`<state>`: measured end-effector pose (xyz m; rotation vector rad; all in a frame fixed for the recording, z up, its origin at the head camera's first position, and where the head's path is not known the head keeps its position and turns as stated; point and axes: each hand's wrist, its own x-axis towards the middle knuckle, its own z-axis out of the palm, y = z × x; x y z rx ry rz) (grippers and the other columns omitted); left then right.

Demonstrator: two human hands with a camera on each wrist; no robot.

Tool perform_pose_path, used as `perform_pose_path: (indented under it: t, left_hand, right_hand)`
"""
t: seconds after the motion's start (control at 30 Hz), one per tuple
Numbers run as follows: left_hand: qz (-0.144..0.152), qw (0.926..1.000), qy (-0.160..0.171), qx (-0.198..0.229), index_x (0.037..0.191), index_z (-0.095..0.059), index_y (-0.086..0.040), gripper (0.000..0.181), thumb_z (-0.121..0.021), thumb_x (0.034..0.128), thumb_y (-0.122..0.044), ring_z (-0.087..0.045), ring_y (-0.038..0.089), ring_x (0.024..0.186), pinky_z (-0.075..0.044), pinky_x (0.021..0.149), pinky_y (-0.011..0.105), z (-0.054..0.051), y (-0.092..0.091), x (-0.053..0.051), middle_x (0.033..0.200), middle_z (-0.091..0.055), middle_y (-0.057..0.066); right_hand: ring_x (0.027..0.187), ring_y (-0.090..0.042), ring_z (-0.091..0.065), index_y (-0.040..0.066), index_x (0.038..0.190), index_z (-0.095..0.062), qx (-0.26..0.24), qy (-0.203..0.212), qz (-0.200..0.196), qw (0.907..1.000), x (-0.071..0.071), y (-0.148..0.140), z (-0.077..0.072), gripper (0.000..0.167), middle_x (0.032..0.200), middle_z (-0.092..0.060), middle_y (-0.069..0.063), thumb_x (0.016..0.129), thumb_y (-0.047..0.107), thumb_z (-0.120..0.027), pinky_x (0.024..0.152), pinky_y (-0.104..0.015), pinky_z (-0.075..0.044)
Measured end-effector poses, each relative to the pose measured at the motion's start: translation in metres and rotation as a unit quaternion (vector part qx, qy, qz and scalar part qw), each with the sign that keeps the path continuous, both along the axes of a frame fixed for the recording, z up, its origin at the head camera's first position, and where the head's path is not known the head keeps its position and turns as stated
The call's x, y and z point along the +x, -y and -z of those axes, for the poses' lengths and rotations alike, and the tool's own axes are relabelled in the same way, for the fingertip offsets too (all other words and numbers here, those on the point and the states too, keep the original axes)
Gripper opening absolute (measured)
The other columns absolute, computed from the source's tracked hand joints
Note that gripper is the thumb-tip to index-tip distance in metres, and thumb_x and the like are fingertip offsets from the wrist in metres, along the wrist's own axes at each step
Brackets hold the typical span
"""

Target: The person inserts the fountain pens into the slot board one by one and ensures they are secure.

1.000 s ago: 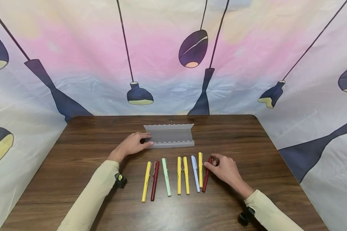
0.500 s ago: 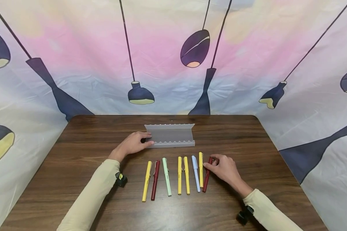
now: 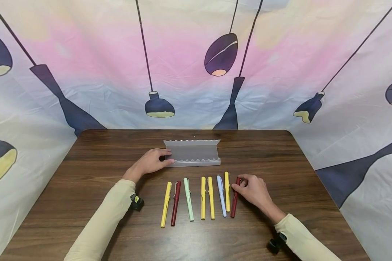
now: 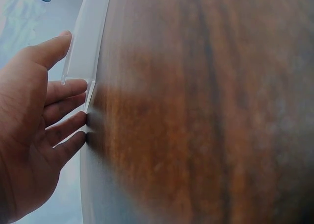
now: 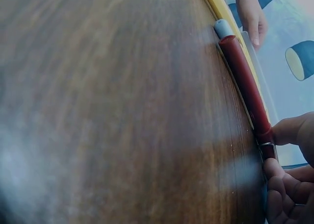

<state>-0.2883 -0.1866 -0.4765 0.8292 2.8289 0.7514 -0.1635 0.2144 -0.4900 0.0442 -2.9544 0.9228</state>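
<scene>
My left hand [image 3: 149,161] rests at the left end of a translucent pen tray [image 3: 196,164] with scalloped edges. In the left wrist view its fingers are loosely extended, with the thumb by the tray wall [image 4: 88,42]. My right hand [image 3: 255,188] pinches the clip end of a dark red pen [image 3: 235,203] between thumb and fingers; the pen lies on the table, tilted slightly. Left of it lie a yellow pen [image 3: 227,192], a light blue pen [image 3: 221,195], two yellow pens side by side, a mint green pen [image 3: 188,199], another dark red pen [image 3: 175,203] and a yellow pen [image 3: 166,204].
The pens lie in a row on a dark wood table [image 3: 196,243], in front of the tray. Behind the table's far edge hangs a cloth backdrop [image 3: 111,72] printed with lamps. A small black camera [image 3: 137,203] sits on my left wrist.
The dark red pen's lower end has swung slightly right, away from the neighbouring yellow pen, with my right hand on it. My left hand has stayed at the tray.
</scene>
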Motion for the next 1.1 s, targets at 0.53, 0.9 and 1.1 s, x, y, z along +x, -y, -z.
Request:
perform_pose_path:
  t: [0.53, 0.9, 1.1]
  left_hand:
    - [-0.003, 0.9999, 0.011, -0.001, 0.139, -0.063, -0.001, 0.059, -0.064, 0.1002, -0.045, -0.051, 0.037, 0.138, -0.042, 0.112, 0.056, -0.002, -0.001, 0.001, 0.146, -0.058, 0.017]
    - [-0.002, 0.9999, 0.013, 0.008, 0.138, -0.063, 0.0, 0.059, -0.064, 0.1001, -0.045, -0.052, 0.037, 0.137, -0.042, 0.111, 0.056, -0.002, -0.001, 0.003, 0.146, -0.058, 0.018]
    - [-0.004, 0.9998, 0.016, 0.008, 0.138, -0.063, 0.0, 0.058, -0.063, 0.1005, -0.045, -0.052, 0.037, 0.137, -0.042, 0.111, 0.056, -0.003, -0.001, 0.003, 0.146, -0.057, 0.018]
  right_hand:
    - [0.056, -0.009, -0.052, 0.002, 0.115, -0.075, -0.013, -0.016, 0.01, 0.9997, 0.0, -0.003, -0.018, 0.036, 0.069, -0.063, 0.006, 0.085, 0.022, -0.078, 0.056, -0.028, -0.041]
    - [0.058, -0.007, -0.055, 0.004, 0.12, -0.074, -0.018, -0.071, -0.004, 0.9973, -0.011, -0.006, -0.039, 0.037, 0.072, -0.065, 0.005, 0.087, 0.02, -0.078, 0.053, -0.026, -0.041]
    - [0.059, -0.009, -0.056, 0.005, 0.123, -0.073, -0.028, -0.09, -0.017, 0.9954, -0.018, -0.005, -0.052, 0.039, 0.073, -0.064, 0.004, 0.088, 0.021, -0.078, 0.052, -0.027, -0.042]
